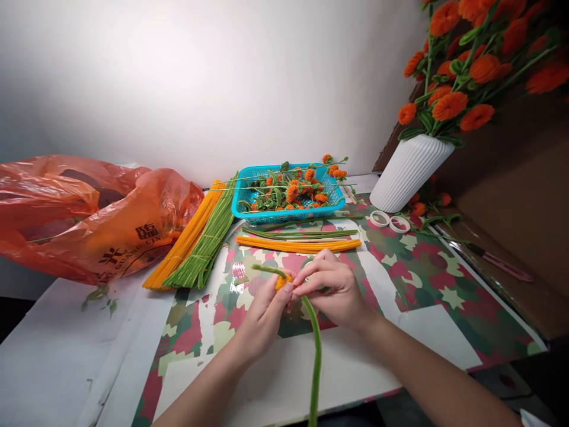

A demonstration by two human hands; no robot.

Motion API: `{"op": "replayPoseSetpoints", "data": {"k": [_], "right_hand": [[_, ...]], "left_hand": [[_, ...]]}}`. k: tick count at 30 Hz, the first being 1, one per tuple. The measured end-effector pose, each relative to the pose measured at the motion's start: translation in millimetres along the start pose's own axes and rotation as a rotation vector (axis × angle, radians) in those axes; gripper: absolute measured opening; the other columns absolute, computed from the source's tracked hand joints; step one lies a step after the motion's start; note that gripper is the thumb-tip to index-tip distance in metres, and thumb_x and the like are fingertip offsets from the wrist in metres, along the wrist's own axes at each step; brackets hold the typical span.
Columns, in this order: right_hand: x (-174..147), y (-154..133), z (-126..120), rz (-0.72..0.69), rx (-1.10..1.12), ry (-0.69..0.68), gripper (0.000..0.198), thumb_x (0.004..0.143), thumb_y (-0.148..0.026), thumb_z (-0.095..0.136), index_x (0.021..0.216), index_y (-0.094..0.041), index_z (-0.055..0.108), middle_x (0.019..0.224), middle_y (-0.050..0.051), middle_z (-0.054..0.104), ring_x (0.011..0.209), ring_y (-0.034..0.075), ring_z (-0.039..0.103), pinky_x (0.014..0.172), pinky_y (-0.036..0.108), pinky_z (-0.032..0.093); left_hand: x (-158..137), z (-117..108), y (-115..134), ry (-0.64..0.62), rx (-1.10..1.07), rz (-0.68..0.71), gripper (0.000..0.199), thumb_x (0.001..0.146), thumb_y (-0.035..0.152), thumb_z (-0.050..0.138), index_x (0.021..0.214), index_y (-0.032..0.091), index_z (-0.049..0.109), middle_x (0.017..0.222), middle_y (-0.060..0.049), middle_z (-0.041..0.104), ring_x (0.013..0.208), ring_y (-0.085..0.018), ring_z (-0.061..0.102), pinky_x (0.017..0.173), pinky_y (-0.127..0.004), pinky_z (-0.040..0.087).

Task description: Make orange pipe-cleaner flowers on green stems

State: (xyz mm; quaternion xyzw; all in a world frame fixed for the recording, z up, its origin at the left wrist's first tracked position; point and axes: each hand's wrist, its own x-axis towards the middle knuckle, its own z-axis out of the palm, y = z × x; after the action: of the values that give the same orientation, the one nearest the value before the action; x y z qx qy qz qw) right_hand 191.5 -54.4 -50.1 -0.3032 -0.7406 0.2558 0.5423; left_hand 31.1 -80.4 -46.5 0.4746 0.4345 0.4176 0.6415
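My left hand and my right hand meet over the patterned mat. Together they pinch a small orange pipe-cleaner flower head joined to a green pipe-cleaner stem. The stem runs down toward the near table edge, and a short green end sticks out to the left above my left fingers. Loose orange pipe cleaners and green ones lie just beyond my hands.
A blue basket holds several finished orange flowers. Bundles of orange and green pipe cleaners lie left, beside an orange plastic bag. A white vase of flowers, two tape rolls and a knife sit right.
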Motion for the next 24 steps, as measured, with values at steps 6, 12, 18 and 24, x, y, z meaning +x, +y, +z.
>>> {"op": "replayPoseSetpoints", "data": {"k": [6, 12, 18, 24], "right_hand": [[-0.1, 1.3, -1.4, 0.199, 0.126, -0.085, 0.009, 0.073, -0.021, 0.078, 0.067, -0.025, 0.073, 0.098, 0.004, 0.069, 0.093, 0.02, 0.06, 0.08, 0.037, 0.049], [-0.5, -2.9, 2.0, 0.271, 0.167, -0.06, 0.013, 0.073, -0.022, 0.078, 0.069, -0.022, 0.066, 0.087, 0.004, 0.072, 0.085, 0.019, 0.064, 0.081, 0.037, 0.05], [-7.1, -13.7, 12.7, 0.388, 0.109, -0.057, 0.03, 0.075, -0.014, 0.07, 0.102, -0.024, 0.062, 0.091, 0.003, 0.068, 0.083, 0.016, 0.064, 0.056, 0.022, 0.049], [-3.0, -10.7, 8.4, 0.151, 0.051, -0.082, 0.02, 0.074, -0.007, 0.066, 0.086, -0.022, 0.067, 0.092, 0.004, 0.069, 0.085, 0.018, 0.065, 0.075, 0.031, 0.053]], "left_hand": [[3.9, -2.4, 2.6, -0.21, -0.095, -0.14, 0.024, 0.086, 0.031, 0.052, 0.065, 0.019, 0.045, 0.061, 0.004, 0.037, 0.055, -0.011, 0.03, 0.052, -0.023, 0.03], [7.9, 1.9, 2.0, -0.114, -0.168, -0.16, 0.036, 0.083, 0.052, 0.056, 0.07, 0.019, 0.048, 0.057, 0.006, 0.036, 0.051, -0.01, 0.027, 0.046, -0.022, 0.023], [8.5, 4.0, -4.5, 0.079, -0.137, -0.164, 0.042, 0.082, 0.059, 0.054, 0.071, 0.019, 0.048, 0.056, 0.006, 0.039, 0.049, -0.009, 0.033, 0.046, -0.021, 0.028], [8.7, 4.7, -1.8, 0.152, -0.097, -0.183, 0.042, 0.081, 0.056, 0.055, 0.065, 0.02, 0.041, 0.055, 0.008, 0.029, 0.047, -0.008, 0.026, 0.043, -0.019, 0.022]]}}
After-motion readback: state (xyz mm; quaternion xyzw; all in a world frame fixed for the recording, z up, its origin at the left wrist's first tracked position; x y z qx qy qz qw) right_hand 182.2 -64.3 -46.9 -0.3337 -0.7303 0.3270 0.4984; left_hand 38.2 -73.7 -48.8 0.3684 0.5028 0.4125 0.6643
